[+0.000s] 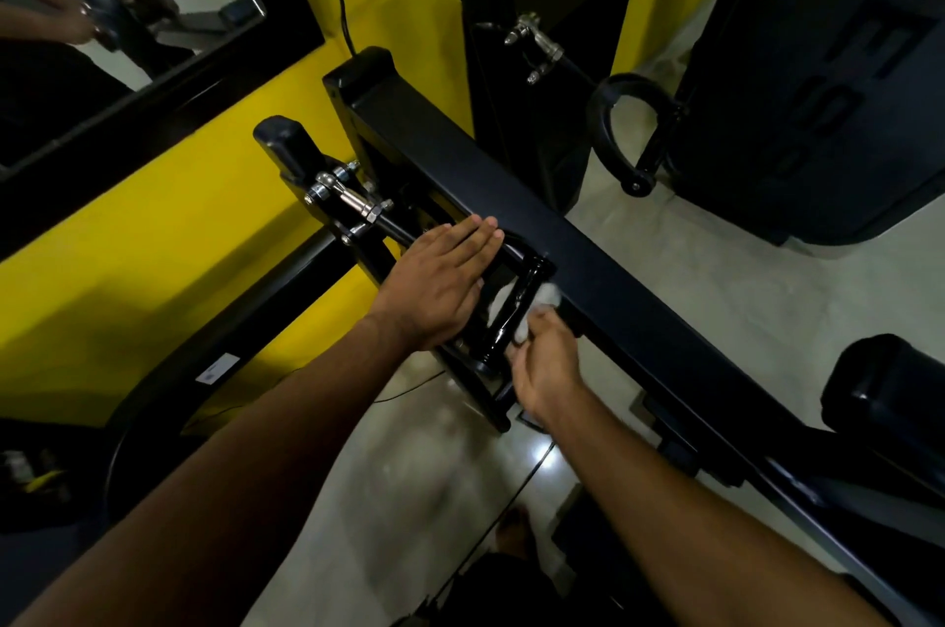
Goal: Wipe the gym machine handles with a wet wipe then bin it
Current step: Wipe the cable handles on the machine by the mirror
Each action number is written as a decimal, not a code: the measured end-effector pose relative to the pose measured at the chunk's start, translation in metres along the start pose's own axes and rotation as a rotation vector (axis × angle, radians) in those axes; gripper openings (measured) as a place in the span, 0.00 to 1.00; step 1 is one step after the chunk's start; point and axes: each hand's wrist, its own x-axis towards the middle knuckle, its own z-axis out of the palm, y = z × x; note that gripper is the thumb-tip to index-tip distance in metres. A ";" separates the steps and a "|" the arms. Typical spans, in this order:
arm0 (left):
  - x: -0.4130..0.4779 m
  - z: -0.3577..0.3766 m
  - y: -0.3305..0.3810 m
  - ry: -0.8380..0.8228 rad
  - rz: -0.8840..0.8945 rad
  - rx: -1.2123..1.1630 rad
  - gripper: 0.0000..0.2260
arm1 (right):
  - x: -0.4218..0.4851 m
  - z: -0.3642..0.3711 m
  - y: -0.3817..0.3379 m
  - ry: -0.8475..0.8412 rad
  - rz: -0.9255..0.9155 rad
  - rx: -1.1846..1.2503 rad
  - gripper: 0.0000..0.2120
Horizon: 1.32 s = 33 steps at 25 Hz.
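Two bare arms reach forward and down, both nearly straight. The left grip [440, 289] lies flat and released, fingers straight and together, palm pressed on the frame of the near handle [503, 324]. The right grip [549, 371], just beside it, pinches the one wet wipe [548, 295] in curled fingers. The white wipe sits at that grip's fingertips, bunched against the handle's black bar and showing on both sides of it. The bar lies between the two grips. A second handle [611, 125], D-shaped, hangs well beyond the right grip. Two chrome clips show: one [353, 202] beyond the left grip, another [534, 43] farther off. One mirror [153, 12] hangs on the yellow wall [169, 217].
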 end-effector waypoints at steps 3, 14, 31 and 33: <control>-0.001 0.000 -0.001 0.015 0.002 0.004 0.27 | -0.015 0.002 0.003 0.018 0.006 -0.081 0.12; -0.018 -0.006 0.003 -0.054 0.021 0.026 0.26 | -0.057 -0.017 0.036 0.059 -0.207 -0.967 0.04; 0.184 -0.178 0.361 0.236 0.109 -0.461 0.17 | -0.243 -0.207 -0.422 0.465 -0.849 -1.578 0.07; 0.201 -0.198 0.438 0.204 0.263 -0.439 0.17 | -0.287 -0.277 -0.451 0.626 -0.836 -1.557 0.08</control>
